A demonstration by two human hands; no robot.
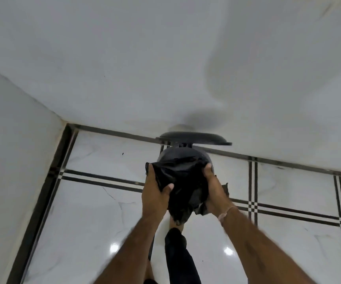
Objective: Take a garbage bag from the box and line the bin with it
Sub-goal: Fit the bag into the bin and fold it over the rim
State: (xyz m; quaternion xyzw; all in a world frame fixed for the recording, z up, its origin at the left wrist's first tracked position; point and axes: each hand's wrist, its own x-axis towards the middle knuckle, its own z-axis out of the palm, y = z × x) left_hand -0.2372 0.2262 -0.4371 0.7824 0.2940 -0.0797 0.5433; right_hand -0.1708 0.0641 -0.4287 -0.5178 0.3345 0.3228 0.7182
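Note:
A black garbage bag (181, 182) hangs bunched between my two hands, just above and in front of a round dark bin (184, 153). The bin stands on the floor against the wall, and its dark lid (194, 138) is tipped up behind it. My left hand (157, 193) grips the bag's left edge with the thumb pressed into the plastic. My right hand (213, 185) holds the right edge, and a loose corner of the bag sticks out past that wrist. The bag covers most of the bin's opening. No box is in view.
White walls (165, 68) meet in a corner at the left. The floor (95, 218) is glossy white tile with black stripe borders. My leg in dark trousers (177, 255) and a bare foot stand just below the bag.

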